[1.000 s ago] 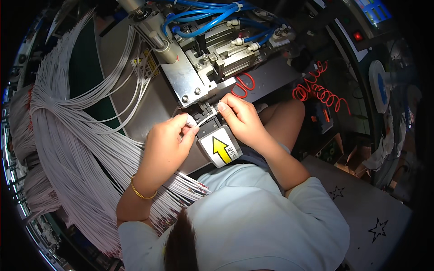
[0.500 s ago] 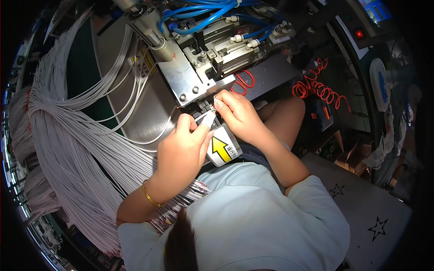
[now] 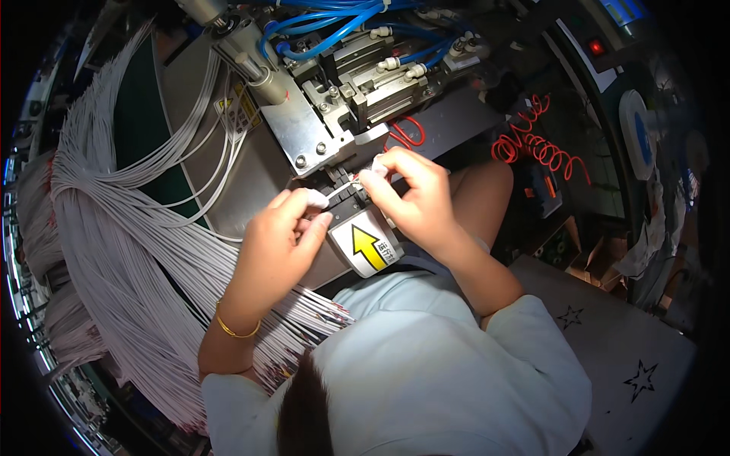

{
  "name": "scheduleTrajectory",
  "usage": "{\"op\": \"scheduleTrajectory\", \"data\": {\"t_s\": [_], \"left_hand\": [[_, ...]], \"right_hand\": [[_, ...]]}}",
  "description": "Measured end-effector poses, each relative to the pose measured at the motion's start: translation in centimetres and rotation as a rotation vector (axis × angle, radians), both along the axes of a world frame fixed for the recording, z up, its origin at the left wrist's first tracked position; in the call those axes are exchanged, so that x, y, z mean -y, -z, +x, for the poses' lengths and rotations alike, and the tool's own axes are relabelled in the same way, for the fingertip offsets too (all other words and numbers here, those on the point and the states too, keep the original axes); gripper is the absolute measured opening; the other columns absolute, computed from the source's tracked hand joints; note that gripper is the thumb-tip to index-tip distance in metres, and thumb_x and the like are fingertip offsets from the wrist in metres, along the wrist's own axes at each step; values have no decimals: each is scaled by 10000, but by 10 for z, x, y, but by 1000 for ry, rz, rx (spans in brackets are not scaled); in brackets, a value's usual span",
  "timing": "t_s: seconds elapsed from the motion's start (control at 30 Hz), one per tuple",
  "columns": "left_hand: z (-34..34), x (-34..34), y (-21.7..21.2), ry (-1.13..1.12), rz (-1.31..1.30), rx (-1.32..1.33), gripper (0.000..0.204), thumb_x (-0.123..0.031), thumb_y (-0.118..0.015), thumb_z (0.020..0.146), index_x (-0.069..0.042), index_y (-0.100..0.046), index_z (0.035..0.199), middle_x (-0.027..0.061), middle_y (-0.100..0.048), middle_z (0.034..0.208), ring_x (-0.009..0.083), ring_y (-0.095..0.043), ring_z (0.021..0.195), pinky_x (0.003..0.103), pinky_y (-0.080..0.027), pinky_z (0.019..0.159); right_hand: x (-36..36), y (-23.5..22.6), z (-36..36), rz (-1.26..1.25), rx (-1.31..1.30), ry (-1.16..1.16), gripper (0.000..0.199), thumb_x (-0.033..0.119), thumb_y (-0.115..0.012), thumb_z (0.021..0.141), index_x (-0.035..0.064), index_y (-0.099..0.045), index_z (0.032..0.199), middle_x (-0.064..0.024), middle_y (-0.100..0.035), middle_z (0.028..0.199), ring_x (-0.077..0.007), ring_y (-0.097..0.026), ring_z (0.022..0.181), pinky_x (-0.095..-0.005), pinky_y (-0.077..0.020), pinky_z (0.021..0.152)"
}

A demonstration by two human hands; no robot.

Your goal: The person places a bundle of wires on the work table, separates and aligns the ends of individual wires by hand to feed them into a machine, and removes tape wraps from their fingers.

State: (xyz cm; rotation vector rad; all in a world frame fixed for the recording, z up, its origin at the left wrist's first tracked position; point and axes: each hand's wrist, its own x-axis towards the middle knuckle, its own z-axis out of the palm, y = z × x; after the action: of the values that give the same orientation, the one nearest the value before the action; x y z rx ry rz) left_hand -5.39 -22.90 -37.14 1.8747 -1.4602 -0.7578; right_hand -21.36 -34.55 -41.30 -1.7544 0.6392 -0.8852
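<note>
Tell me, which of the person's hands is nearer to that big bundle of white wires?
Left. The left hand lies just above the bundle of white wires, its wrist over the strands. The right hand is on the far side of the yellow arrow label, well clear of the bundle.

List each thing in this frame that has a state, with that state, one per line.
Left hand: closed, pinching one end of a thin white wire.
Right hand: closed, pinching the other end.
White wire: stretched between both hands at the machine's slot.
Metal machine: blue hoses plugged in; whether it runs cannot be told.
Wire bundle: loose, draped over the bench on the left.
Red light: lit.
Gold bracelet: worn on the left wrist.
</note>
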Motion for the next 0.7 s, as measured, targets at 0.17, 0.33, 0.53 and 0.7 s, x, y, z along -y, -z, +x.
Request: {"op": "scheduleTrajectory", "data": {"t_s": [0.17,0.33,0.53,0.7], "left_hand": [[4,-4,-13,-7,76,-165,102,-70,-645,869,16,-630,921,65,-572,774,100,-534,601,238,-428,552],[2,-11,-22,-61,78,-136,113,-69,-651,867,27,-634,925,56,-571,774,86,-520,593,228,-421,550],[4,-20,-32,-115,63,-68,115,-82,-650,864,17,-634,921,68,-578,767,120,-520,554,246,-418,534],[5,-42,-37,174,188,156,74,-69,-616,883,5,-618,874,55,-561,783,141,-554,652,261,-462,589]], "right_hand": [[-29,-97,-17,593,695,-366,31,-13,-549,866,-14,-575,884,-73,-633,780,-123,-560,586,-244,-471,573],[-32,-110,-22,722,954,-547,31,6,-541,872,-10,-566,862,-110,-641,742,-166,-572,552,-280,-478,526],[-28,-121,-36,870,1233,-790,58,28,-532,879,-4,-555,837,-155,-652,696,-218,-587,510,-323,-486,468],[-14,-125,-81,719,1549,-687,90,-42,-610,809,12,-537,802,-176,-665,697,-256,-629,541,-367,-531,499]]}}
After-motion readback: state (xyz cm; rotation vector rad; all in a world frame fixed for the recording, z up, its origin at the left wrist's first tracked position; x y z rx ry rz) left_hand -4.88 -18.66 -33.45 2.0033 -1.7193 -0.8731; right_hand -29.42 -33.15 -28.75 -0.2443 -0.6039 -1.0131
